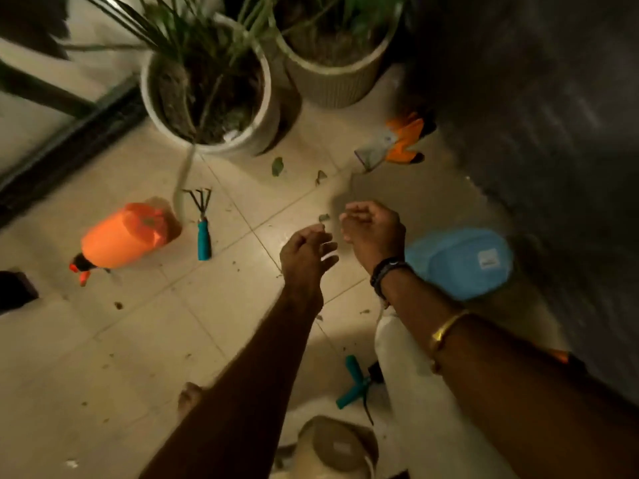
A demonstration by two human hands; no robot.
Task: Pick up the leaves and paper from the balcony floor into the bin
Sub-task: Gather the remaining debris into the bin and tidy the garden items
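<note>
Forearms reach out from under the camera, the right one wearing a dark wristband point(387, 271) and a gold bangle point(446, 330). Below them, closest of all, sits a round beige tub point(339, 444), which may be the bin; I cannot be sure. The left hand point(306, 257) hangs back-up with its fingers loosely bent and blurred. The right hand point(373, 229), just beside it, is cupped with its fingers curled inward. Whether either holds anything I cannot tell. A small grey-green scrap point(324, 217) shows between the two sets of fingertips, either pinched or lying on the floor point(138, 340) beneath.

By my reading the job is partway at most. Beyond the hands a flat oval green leaf point(276, 166) lies near the foot of a pot point(256, 140), and a smaller curled leaf piece point(321, 176) lies to its right, both untouched. Dark crumbs speckle the tiles left of the hands and back toward the camera. A white fleck point(72, 463) far back on the left could be paper.

Underfoot is smooth, glossy cream tile with thin grout lines. Left of the hands lie an orange plastic sprayer point(124, 236), tipped on its side, and a small pronged metal rake point(204, 236) with a teal handle. Right of the right hand rests a soft blue fabric pouch point(460, 262); beyond it lie orange gloves point(404, 140). The pot is pale, round and smooth, its neighbour point(328, 84) ribbed.
</note>
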